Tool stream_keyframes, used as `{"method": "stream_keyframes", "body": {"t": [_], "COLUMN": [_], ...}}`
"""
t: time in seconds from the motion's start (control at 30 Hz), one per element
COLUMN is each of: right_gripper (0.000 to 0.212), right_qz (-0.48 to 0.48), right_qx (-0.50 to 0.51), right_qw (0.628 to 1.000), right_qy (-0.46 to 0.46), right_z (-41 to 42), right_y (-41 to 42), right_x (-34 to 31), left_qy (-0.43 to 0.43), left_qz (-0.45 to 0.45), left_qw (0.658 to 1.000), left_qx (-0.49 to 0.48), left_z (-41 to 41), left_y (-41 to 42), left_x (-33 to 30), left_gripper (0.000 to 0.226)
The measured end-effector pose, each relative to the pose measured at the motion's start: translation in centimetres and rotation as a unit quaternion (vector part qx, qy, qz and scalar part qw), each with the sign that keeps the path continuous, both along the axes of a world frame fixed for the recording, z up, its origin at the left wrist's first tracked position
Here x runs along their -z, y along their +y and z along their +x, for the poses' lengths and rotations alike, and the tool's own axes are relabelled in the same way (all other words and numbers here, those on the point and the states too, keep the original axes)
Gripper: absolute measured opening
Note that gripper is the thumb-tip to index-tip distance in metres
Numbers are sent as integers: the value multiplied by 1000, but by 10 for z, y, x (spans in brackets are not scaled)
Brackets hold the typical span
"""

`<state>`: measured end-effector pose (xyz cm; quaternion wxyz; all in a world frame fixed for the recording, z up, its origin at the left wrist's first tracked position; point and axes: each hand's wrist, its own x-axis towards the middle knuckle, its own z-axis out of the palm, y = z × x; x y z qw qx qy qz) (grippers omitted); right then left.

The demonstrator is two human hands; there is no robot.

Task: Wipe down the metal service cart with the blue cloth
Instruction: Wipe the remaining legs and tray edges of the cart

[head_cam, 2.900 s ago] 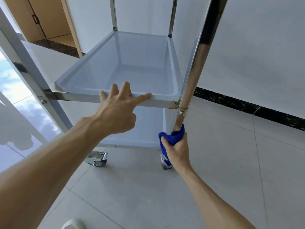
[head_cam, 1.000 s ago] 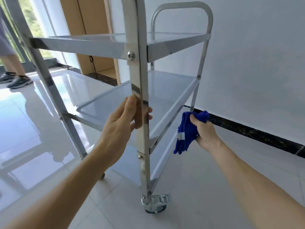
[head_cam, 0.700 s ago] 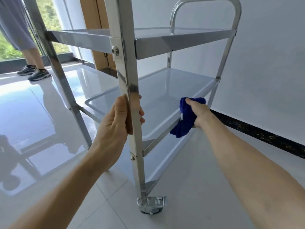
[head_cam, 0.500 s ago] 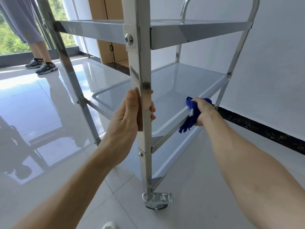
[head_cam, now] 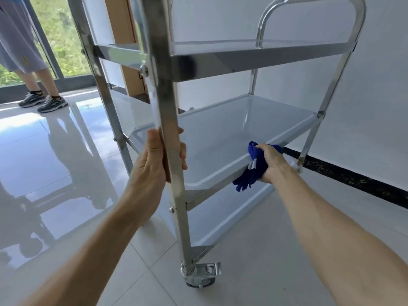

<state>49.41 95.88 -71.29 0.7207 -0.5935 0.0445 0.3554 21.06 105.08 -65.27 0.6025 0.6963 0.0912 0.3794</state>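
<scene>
Cart [head_cam: 260,60], metal, three shelves on castors, fills the centre of the frame; a bystander's legs [head_cam: 33,69] stand at upper left, by the window.

Left of centre: my left hand [head_cam: 154,164] is wrapped round the near upright post [head_cam: 163,96], thumb on the near face, fingertips curled round the far side. I judge it steadies the frame.

Centre right: middle shelf [head_cam: 231,133], shallow tray with a raised rim.

Right of centre: my right hand [head_cam: 270,162] is closed round the bunched blue cloth [head_cam: 251,171] and presses it against the shelf's front rim. A white tag and loose folds hang below the edge.

Bottom centre: castor [head_cam: 202,276] with a brake tab; I cannot tell whether it is locked.

Risks, as I judge them: if the castor is free, a firm stroke along the rim could roll the cart on the glossy tiled floor [head_cam: 55,162], should my left-hand grip slacken. The dangling folds could snag on the bracket where the rim meets the post. A bunched cloth touches little metal, so streaks may be missed.
</scene>
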Motion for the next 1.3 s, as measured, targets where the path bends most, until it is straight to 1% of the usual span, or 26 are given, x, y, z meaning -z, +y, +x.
{"method": "stream_keyframes", "body": {"t": [0.13,0.3,0.43,0.57,0.73,0.83,1.0,1.13,1.3], "right_gripper": [57,44,50,50,45,41,40,43,37], "right_qz": [29,63,88,102,88,71,48,36,32], "right_qx": [8,38,74,117,172,206,242,295,324], "right_qw": [1000,997,993,987,981,976,969,955,945], "right_qy": [-1,5,19,34,26,18,21,21,25], "right_z": [-11,-17,-14,-5,13,21,26,27,22], "right_y": [-20,-44,-69,-102,-154,-188,-236,-281,-324], "right_x": [7,15,17,16,11,6,1,-4,-3], "left_qy": [-8,-9,-14,-15,-19,-15,-10,-11,23], "left_qz": [-15,-42,-54,-66,-87,-97,-133,-168,-198], "left_qw": [1000,999,998,996,993,992,990,984,977], "left_qx": [-2,3,29,55,79,74,38,56,69], "left_z": [-5,1,17,40,71,91,136,171,210], "left_y": [12,25,32,31,27,26,26,29,26], "left_x": [-1,-3,-3,-2,-2,-1,6,12,13], "left_gripper": [51,53,53,55,55,58,63,66,71]}}
